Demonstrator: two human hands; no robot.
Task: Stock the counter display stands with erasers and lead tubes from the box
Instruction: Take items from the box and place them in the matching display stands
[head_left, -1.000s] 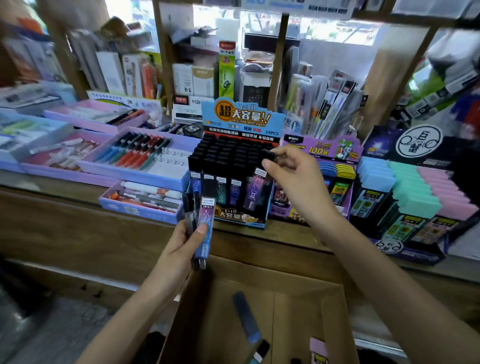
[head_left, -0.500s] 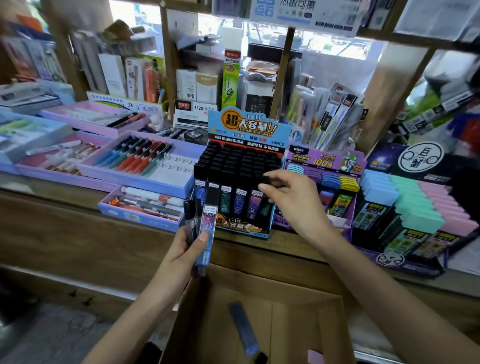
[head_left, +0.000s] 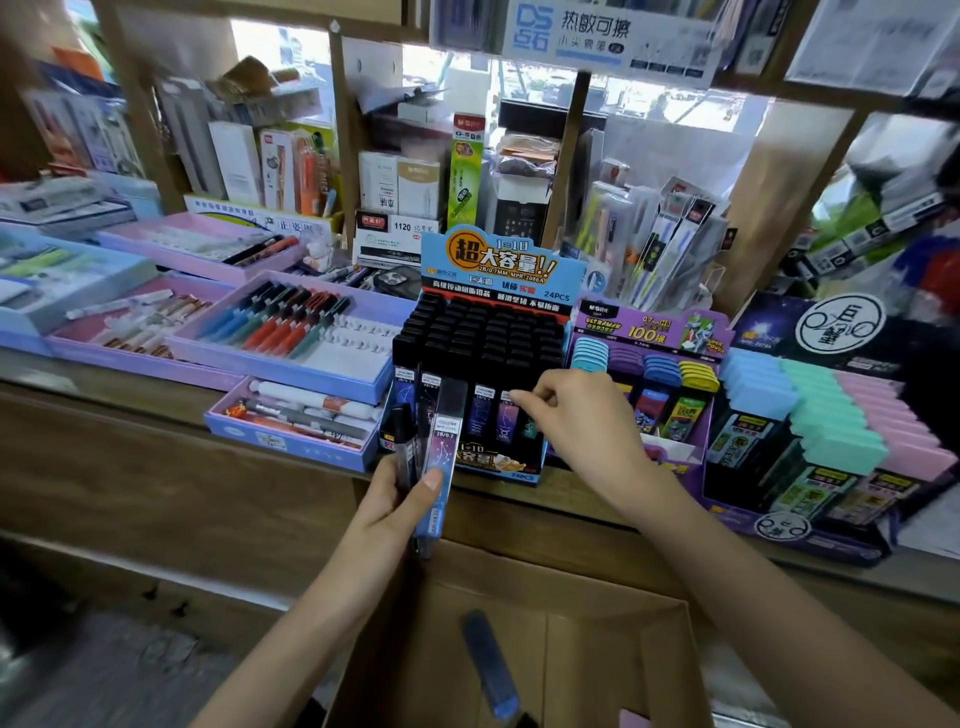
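Observation:
A blue lead-tube display stand (head_left: 535, 470) sits on the counter, packed with black-capped tubes. My left hand (head_left: 387, 512) grips several lead tubes (head_left: 444, 421) upright just in front of the stand's left corner. Over the stand's front row, my right hand (head_left: 576, 415) has its fingers curled, and thumb and forefinger pinch the cap of a purple front-row tube (head_left: 505, 422). Below the counter the open cardboard box (head_left: 670, 670) holds one loose blue tube (head_left: 488, 660). An eraser stand (head_left: 826, 415) with blue, green and pink erasers stands at the right.
A purple stand (head_left: 649, 332) with coloured-capped leads sits between the two stands. Purple and blue pen trays (head_left: 291, 332) fill the counter's left half. Shelves behind are crowded with boxed stationery (head_left: 400, 182). The wooden counter edge (head_left: 208, 415) runs across in front.
My right hand came down from the stand's back rows, where it set a tube in, to the front row. My left hand kept its bundle in place. The view shifted closer.

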